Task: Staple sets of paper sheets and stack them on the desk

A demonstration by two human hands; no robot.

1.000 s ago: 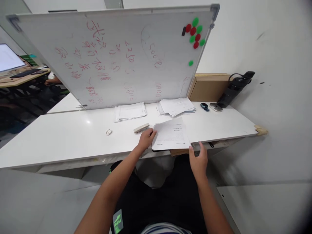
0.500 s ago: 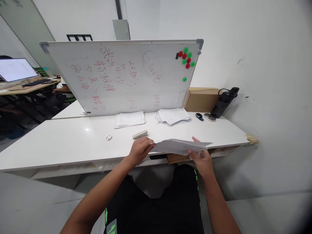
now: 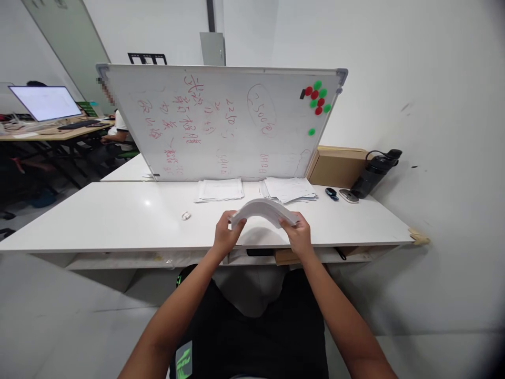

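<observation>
A stack of white paper sheets (image 3: 260, 207) is bent upward into an arch above the front part of the desk. My left hand (image 3: 226, 232) grips its left end, thumb on the near side. At the right end my right hand (image 3: 296, 231) holds it the same way. Behind the arch, one pile of papers (image 3: 221, 189) lies on the desk to the left and another pile of papers (image 3: 292, 188) to the right, its sheets uneven. The stapler seen earlier is hidden behind my left hand and the sheets.
On the white desk (image 3: 118, 221) lies a small white ring-like item (image 3: 185, 216). A whiteboard (image 3: 236, 121) leans at the back. To the right are a cardboard box (image 3: 339, 168), a dark bottle (image 3: 374, 173), a computer mouse (image 3: 349, 196) and a small dark object (image 3: 331, 193).
The sheets have gone from lying nearly flat to an upward arch. My hands have come closer together, the right one moving left and both gripping the ends. The view has shifted slightly left.
</observation>
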